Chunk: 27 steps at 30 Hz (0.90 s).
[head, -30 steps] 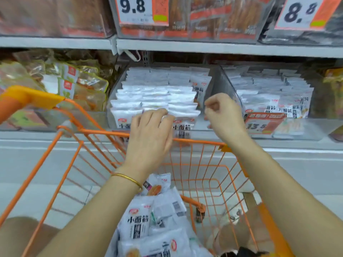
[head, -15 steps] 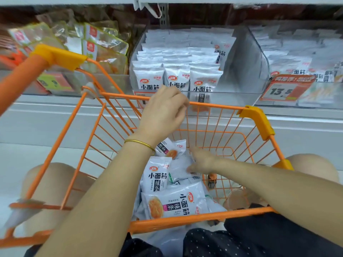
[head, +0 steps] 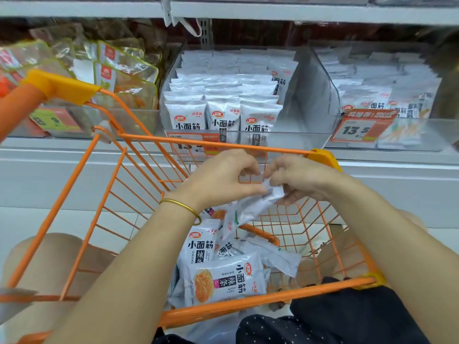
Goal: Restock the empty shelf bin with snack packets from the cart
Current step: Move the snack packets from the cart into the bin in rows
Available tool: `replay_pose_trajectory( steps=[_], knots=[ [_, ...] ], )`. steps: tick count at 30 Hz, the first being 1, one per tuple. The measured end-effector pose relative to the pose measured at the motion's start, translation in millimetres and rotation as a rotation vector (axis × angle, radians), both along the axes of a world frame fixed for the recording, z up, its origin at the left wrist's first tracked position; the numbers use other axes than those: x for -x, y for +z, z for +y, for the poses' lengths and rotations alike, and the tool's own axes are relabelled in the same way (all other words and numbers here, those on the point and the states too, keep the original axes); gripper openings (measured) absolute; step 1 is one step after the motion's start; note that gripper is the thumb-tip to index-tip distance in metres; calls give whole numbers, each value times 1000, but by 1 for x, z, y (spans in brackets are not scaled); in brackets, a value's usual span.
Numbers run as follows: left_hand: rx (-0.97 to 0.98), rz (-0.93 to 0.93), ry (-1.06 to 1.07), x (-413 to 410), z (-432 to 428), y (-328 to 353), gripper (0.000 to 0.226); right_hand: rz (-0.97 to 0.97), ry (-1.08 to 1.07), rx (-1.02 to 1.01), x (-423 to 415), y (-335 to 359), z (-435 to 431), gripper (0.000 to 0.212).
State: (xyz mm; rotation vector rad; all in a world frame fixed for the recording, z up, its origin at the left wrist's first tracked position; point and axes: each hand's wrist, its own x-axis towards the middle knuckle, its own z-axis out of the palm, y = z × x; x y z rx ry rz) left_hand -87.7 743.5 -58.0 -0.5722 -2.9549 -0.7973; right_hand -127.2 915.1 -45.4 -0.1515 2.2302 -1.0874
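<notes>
Both hands meet over the orange wire cart (head: 82, 217). My right hand (head: 301, 178) and my left hand (head: 223, 181) pinch the top edge of one white snack packet (head: 248, 209), which hangs tilted above the cart. Several more white packets (head: 223, 276) lie in the cart's bottom. On the shelf behind, a clear plastic bin (head: 310, 100) holds rows of the same white packets (head: 218, 95), stacked upright on its left and middle; its right side shows bare wall.
A second clear bin (head: 422, 135) of white packets with a 13.5 price tag (head: 357, 130) stands to the right. Yellow-green bagged snacks (head: 119, 70) fill the shelf on the left. The shelf above (head: 273, 11) overhangs the bins. My knees flank the cart.
My right hand came up from the cart's bottom holding a packet. My left hand moved right and down from the cart's front rim and now pinches the same packet.
</notes>
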Motion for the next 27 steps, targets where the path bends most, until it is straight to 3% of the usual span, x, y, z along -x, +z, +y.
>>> replay_pose_trajectory(
  steps=[2,4,7,10,13,17,22,25,27],
  knots=[
    [64,-126,-33,-2,4,-1,61,29,-119,101,0,11,13,16],
    [31,-222,-32,-4,10,-2,69,-1,-214,214,1,20,20,15],
    [-250,-263,68,-3,15,-1,45,-74,-310,400,1,25,24,27],
    [-563,-453,160,-1,12,3,35,86,-331,265,2,24,26,36],
    [-681,-543,125,-3,12,6,34,191,-278,213,1,24,25,38],
    [-817,-612,95,-3,12,9,30,132,-243,389,-2,22,24,25],
    [-933,-648,211,-1,5,18,30,183,-406,535,1,18,27,10],
    [-832,-455,377,1,-1,24,43,228,-398,383,1,17,34,13],
    [-593,-319,355,1,-3,31,44,476,-228,80,-1,19,38,41]
  ],
)
